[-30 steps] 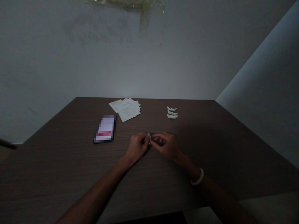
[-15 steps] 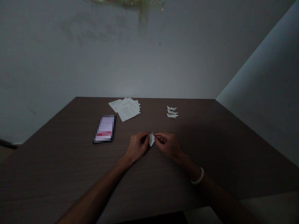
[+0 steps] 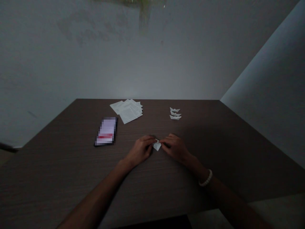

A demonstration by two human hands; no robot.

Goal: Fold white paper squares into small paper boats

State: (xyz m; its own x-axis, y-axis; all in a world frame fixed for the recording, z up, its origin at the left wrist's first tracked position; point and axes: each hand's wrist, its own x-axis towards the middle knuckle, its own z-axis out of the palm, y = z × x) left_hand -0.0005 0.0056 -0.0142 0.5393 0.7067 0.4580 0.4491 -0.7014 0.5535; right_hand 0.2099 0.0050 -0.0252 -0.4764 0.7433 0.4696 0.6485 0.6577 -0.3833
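A small folded piece of white paper [image 3: 157, 146] lies between my two hands near the middle of the table, one corner pointing toward me. My left hand [image 3: 141, 149] pinches its left side, fingertips over the upper edge. On the opposite side my right hand [image 3: 175, 147] grips the paper between thumb and forefinger, with a pale beaded bracelet on that wrist. The fingers cover parts of the paper's upper edge. Beyond my right hand, three white folded paper boats [image 3: 175, 114] sit in a close row.
A spread stack of printed paper sheets [image 3: 130, 111] lies at the back left. Nearer to me is a phone [image 3: 106, 131] with its screen lit and blurred. The dark wooden table [image 3: 152, 190] meets a stained wall [image 3: 143, 70] at the back.
The folded paper has turned from standing narrow in my left hand to lying flatter as a diamond. My right fingers, apart from it one second ago, have closed on its right side.
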